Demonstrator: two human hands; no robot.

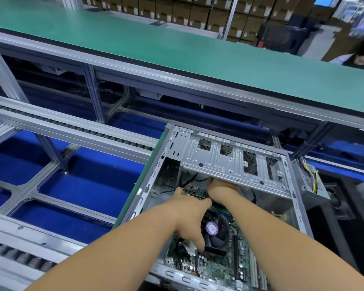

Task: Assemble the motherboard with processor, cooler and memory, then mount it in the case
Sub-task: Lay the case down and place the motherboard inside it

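The grey metal case (pixel 147 181) lies open on its side. Inside it sits the green motherboard (pixel 212 267), carrying a black cooler (pixel 219 229) with a purple sticker on its fan and memory sticks (pixel 221 207) just beyond. My left hand (pixel 189 215) is spread over the board's left part, one finger reaching the far edge and the thumb down beside the cooler's near corner. My right hand (pixel 221 189) reaches to the board's far edge under the silver drive cage (pixel 233 162), which hides its fingers.
A power supply (pixel 311 185) with yellow and black wires stands at the case's right. Black cables (pixel 187 255) lie on the board's near left. A roller conveyor (pixel 72 127) and a green-topped bench (pixel 177 55) run behind. Another person sits far right.
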